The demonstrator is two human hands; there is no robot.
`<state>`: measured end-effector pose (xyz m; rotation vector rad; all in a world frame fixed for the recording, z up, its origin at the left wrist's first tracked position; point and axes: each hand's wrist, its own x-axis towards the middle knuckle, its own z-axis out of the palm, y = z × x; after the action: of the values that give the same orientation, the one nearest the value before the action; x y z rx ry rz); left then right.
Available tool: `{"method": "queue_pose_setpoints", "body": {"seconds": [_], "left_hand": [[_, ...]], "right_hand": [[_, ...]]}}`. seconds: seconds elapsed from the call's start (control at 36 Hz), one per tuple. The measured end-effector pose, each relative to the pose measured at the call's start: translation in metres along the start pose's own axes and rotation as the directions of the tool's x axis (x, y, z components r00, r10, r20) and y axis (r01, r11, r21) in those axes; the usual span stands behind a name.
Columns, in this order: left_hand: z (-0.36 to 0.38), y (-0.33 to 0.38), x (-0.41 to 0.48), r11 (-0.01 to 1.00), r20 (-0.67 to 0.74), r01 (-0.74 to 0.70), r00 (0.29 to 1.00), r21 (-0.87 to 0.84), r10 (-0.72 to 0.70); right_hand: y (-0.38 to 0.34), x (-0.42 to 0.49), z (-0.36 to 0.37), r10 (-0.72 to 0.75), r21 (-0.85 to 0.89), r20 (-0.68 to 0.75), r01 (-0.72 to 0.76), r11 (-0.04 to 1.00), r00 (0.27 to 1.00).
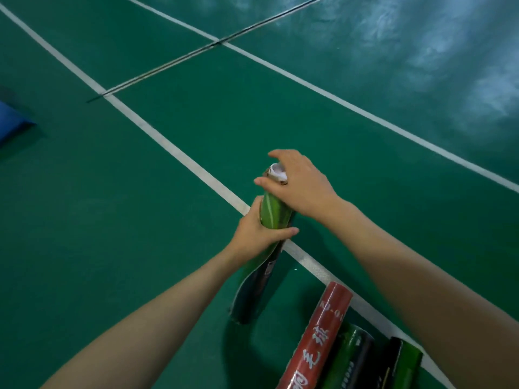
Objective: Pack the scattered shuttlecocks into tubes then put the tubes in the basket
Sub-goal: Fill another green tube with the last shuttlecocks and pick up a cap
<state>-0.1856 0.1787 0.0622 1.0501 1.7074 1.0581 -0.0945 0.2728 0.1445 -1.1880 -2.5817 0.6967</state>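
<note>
This is looking like an indoor badminton court. A smooth green sports floor (126,220) is spreading to every edge, long white painted boundary lines (168,144) are crossing it at angles, and light is glaring off its far right corner. A red cardboard shuttlecock tube (317,341) is lying at its near edge beside green-and-black tubes (351,357).

Green court floor (112,220) — white boundary lines (174,149) run across it, a thin dark strip (168,65) crossing them diagonally. Blue object (11,122) at left edge — partly cut off.
</note>
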Motion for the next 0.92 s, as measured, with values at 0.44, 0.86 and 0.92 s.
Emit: {"method": "queue_pose_setpoints", "body": {"seconds": [0.44,0.86,0.92], "left_hand": [[0.024,-0.043,-0.055,0.61,0.141,-0.066,0.987,0.789,-0.075],[0.029,-0.086,-0.103,0.547,0.066,-0.005,0.994,0.837,-0.092],[0.027,-0.081,-0.101,0.565,0.06,0.003,0.994,0.825,-0.094]], "right_hand": [[0.057,-0.131,0.129,0.413,0.596,-0.383,-0.121,0.794,0.826],[0.038,-0.162,0.172,0.508,0.666,-0.335,-0.182,0.723,0.794],[0.034,-0.155,0.169,0.502,0.67,-0.293,-0.199,0.715,0.814]]}}
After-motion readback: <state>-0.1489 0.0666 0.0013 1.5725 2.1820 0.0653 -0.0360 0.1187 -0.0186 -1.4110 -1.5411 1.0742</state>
